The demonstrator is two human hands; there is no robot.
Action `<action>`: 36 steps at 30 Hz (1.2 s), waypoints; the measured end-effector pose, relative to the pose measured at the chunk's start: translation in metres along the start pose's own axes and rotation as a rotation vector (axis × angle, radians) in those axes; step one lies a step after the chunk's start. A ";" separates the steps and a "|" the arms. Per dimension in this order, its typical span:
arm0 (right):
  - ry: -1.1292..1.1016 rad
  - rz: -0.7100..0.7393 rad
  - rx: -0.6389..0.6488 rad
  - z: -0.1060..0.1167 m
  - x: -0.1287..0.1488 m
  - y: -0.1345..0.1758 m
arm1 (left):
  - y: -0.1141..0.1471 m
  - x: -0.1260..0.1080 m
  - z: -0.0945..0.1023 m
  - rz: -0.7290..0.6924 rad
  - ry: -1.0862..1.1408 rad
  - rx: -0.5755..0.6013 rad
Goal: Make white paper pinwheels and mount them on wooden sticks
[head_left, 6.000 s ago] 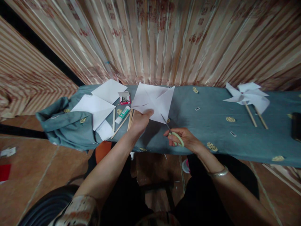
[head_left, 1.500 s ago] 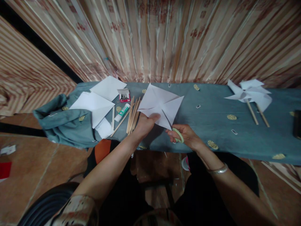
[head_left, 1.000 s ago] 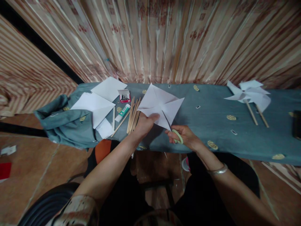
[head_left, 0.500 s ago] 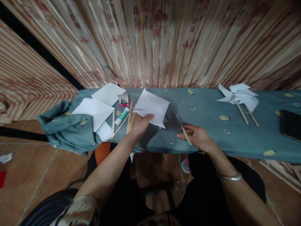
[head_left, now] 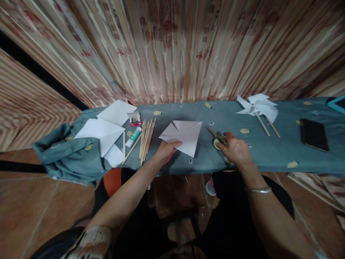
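My left hand (head_left: 167,149) pinches the lower edge of a white square of paper (head_left: 185,135), thumb on top. Slits run inward from the paper's corners. To the right, a pair of scissors (head_left: 215,135) with green handles lies low over the cloth, blades pointing away to the upper left. My right hand (head_left: 236,148) has its thumb and fingers on the scissors' handles.
Wooden sticks (head_left: 147,140), a glue stick (head_left: 133,136), a small red box of metal bits (head_left: 134,118) and white paper sheets (head_left: 111,131) lie left. Right are paper pinwheels (head_left: 257,105) on sticks and a black phone (head_left: 314,135). A curtain (head_left: 172,54) hangs behind the table.
The paper has turned and moved slightly right in my left hand, away from the sticks. My right hand has shifted the scissors up and right, lower to the cloth. The view has swung right.
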State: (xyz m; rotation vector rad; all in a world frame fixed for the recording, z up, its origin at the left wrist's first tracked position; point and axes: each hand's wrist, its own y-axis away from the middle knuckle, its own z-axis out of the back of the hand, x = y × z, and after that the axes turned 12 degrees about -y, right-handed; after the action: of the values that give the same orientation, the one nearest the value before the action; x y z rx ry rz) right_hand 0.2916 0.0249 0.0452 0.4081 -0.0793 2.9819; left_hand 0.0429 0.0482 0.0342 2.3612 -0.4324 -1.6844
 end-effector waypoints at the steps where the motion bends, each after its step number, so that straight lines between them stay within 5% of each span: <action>1: 0.008 -0.015 -0.011 0.000 -0.003 -0.002 | 0.000 0.003 0.000 0.010 -0.005 -0.003; 7: 0.028 -0.054 -0.024 -0.001 -0.018 -0.009 | 0.006 0.007 0.012 0.040 -0.100 0.027; 12: 0.015 -0.056 -0.020 -0.001 -0.022 -0.007 | 0.012 0.002 0.038 -0.076 -0.212 -0.010; 15: 0.001 -0.047 -0.036 0.002 -0.023 -0.007 | 0.012 -0.001 0.058 -0.183 -0.465 -0.149; 17: -0.036 -0.016 -0.071 0.004 -0.020 -0.008 | 0.014 -0.003 0.068 -0.376 -0.748 -0.193; 20: -0.152 0.137 -0.132 -0.001 -0.005 -0.006 | 0.017 -0.002 0.075 -0.710 -1.191 -0.095; 22: -0.248 0.309 -0.134 -0.011 0.012 -0.004 | 0.019 0.002 0.071 -0.806 -1.356 0.017; 28: -0.256 0.662 0.007 -0.045 0.073 0.006 | 0.017 0.016 0.050 -0.813 -1.574 0.172; 36: -0.158 0.685 0.044 -0.061 0.090 0.001 | 0.013 0.023 0.052 -0.810 -1.629 0.232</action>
State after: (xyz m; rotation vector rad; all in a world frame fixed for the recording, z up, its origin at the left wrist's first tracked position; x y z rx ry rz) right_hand 0.1890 0.0397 0.0106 0.7538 -0.2067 3.6158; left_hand -0.0006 0.0281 0.0009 0.5854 0.2425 -3.7409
